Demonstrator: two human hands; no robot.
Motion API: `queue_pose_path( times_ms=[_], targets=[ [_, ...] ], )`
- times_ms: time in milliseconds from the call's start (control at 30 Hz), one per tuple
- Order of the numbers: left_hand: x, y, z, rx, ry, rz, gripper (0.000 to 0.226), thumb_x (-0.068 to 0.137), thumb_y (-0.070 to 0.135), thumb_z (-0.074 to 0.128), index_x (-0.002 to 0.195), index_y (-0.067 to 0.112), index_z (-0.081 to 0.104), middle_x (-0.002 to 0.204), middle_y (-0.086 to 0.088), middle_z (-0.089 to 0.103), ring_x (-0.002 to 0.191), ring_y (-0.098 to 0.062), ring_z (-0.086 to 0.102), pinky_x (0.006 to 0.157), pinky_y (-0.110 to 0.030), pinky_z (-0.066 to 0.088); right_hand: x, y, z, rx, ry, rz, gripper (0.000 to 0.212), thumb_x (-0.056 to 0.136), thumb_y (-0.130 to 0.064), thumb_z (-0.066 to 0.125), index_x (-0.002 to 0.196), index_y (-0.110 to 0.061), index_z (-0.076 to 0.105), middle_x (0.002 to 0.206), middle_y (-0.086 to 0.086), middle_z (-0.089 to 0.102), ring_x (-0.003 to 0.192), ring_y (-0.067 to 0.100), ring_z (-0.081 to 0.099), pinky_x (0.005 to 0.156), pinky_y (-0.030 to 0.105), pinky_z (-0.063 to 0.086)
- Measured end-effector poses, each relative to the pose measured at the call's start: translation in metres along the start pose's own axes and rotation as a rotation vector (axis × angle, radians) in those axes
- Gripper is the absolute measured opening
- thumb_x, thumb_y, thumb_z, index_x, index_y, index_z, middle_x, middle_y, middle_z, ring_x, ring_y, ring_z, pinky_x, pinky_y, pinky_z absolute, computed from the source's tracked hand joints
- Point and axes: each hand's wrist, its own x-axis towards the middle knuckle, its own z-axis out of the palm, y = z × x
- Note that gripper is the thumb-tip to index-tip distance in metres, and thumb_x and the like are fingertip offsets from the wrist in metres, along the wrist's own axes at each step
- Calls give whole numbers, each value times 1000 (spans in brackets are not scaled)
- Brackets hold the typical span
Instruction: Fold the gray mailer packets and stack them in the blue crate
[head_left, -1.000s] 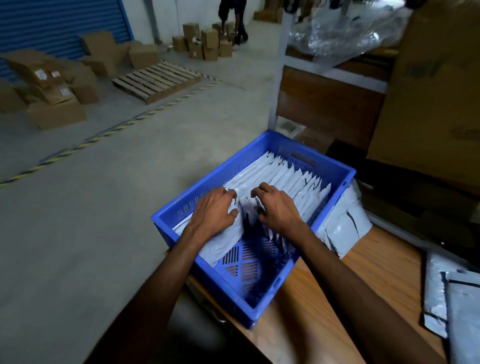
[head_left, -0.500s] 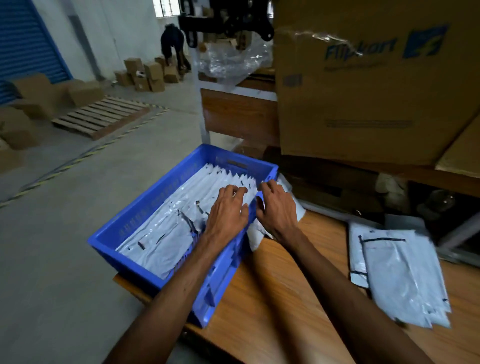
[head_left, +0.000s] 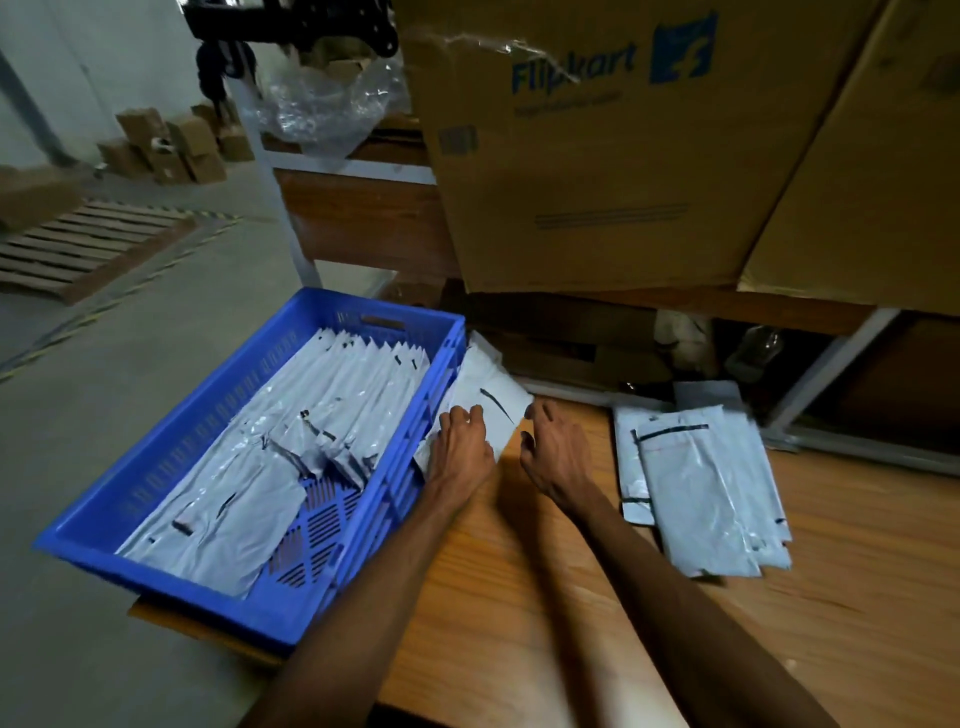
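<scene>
Plainly, left hand (head_left: 460, 449) pressing gray mailer (head_left: 491, 410), right hand (head_left: 553, 452) released, Flipkart box (head_left: 597, 156) behind.

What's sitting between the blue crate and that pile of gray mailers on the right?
In the head view: a loose gray mailer packet against the blue plastic crate, both hands, then bare wooden tabletop before the gray mailer pile.

The scene is dimly lit, with daylight seen on the floor left of the crate (head_left: 156, 499). Deep shadow is cast under the boxes behind the crate. Glare is caught on the packets (head_left: 291, 415). Motion blur and wide-angle bending are seen toward the edges.
</scene>
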Motion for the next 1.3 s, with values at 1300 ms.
queue_pose_path(
  times_ms=[1300],
  targets=[
    [-181, -7, 123, -168, -51, 301, 56, 105, 37, 36, 157, 18, 41, 163, -3, 40, 153, -21, 30, 125, -47, 27, -244, 55, 53, 113, -72, 140, 50, 112, -37, 32, 157, -16, 42, 163, 4, 41, 154, 21, 30, 123, 48, 25]
  ],
)
